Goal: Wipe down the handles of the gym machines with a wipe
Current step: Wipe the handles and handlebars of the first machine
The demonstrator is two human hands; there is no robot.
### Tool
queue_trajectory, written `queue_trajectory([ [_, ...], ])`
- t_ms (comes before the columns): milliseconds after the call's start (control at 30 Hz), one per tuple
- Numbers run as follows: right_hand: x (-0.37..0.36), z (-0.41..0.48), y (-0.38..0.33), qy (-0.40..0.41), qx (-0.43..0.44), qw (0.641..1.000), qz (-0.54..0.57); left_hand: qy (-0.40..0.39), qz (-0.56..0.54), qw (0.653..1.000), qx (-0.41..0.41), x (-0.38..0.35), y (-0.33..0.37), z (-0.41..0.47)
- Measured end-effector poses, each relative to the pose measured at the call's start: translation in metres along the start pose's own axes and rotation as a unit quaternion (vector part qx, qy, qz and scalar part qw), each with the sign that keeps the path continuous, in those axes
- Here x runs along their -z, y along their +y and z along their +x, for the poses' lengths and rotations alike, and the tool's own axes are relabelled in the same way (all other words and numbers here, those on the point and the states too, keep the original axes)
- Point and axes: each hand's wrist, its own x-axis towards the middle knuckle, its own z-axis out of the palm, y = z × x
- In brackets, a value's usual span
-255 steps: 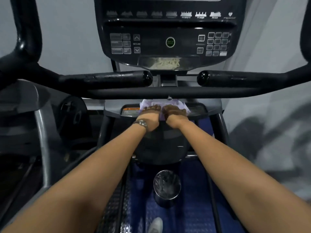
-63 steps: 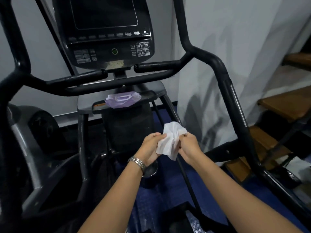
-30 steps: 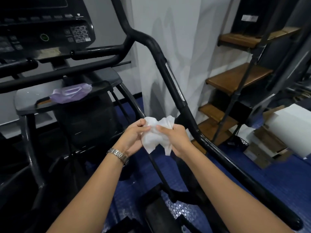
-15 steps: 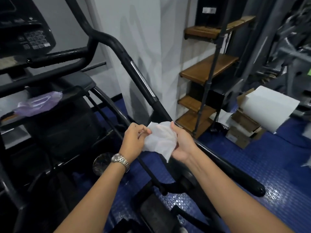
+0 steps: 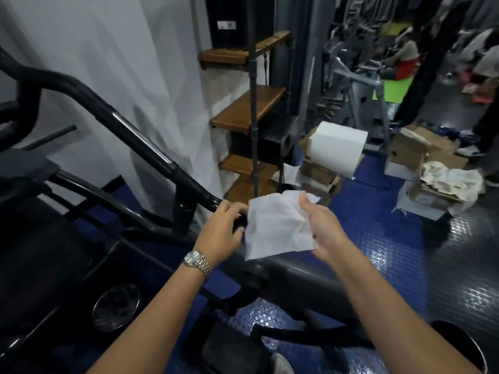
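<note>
Wipe is spread open mid-scene, near the low end of the black handle rail. Right hand grips its right edge, thumb over the sheet. Left hand has its fingers curled at the wipe's left edge; can't tell if it's pinching. Wooden shelves stand far behind.

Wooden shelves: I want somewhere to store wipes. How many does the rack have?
4 on the rack: top shelf, second shelf, third shelf, lowest shelf. Others may be hidden.
</note>
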Motion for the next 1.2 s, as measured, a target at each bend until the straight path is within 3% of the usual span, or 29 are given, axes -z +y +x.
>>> queue_trajectory([
  [133,0.041,-0.029,-0.024,0.117,0.175,0.974,-0.082,-0.023,-0.024,0.998,-0.061,-0.019,0.018,0.003],
  [267,0.052,-0.041,-0.019,0.168,0.342,0.883,-0.275,-0.029,-0.057,0.994,-0.09,-0.033,0.023,0.008],
  [333,0.047,-0.033,0.0,0.158,0.339,0.848,-0.376,-0.037,-0.056,0.992,-0.106,-0.038,0.025,0.011],
  [433,0.041,-0.013,0.037,0.116,0.268,0.786,-0.545,-0.068,-0.025,0.988,-0.133,-0.045,0.03,0.014],
  [500,0.04,-0.003,0.055,0.095,0.257,0.757,-0.593,-0.089,-0.012,0.986,-0.14,-0.051,0.034,0.016],
  [733,0.037,0.002,0.06,0.088,0.275,0.806,-0.517,-0.082,0.028,0.984,-0.153,-0.064,0.044,0.019],
  [967,0.066,0.001,0.074,0.117,0.331,0.771,-0.531,-0.07,0.052,0.983,-0.16,-0.069,0.037,0.019],
  [1100,0.085,0.002,0.068,0.136,0.323,0.789,-0.505,-0.067,0.06,0.983,-0.163,-0.068,0.037,0.019],
  [1200,0.084,0.006,0.065,0.12,0.329,0.783,-0.514,-0.068,0.056,0.983,-0.159,-0.068,0.037,0.02],
])
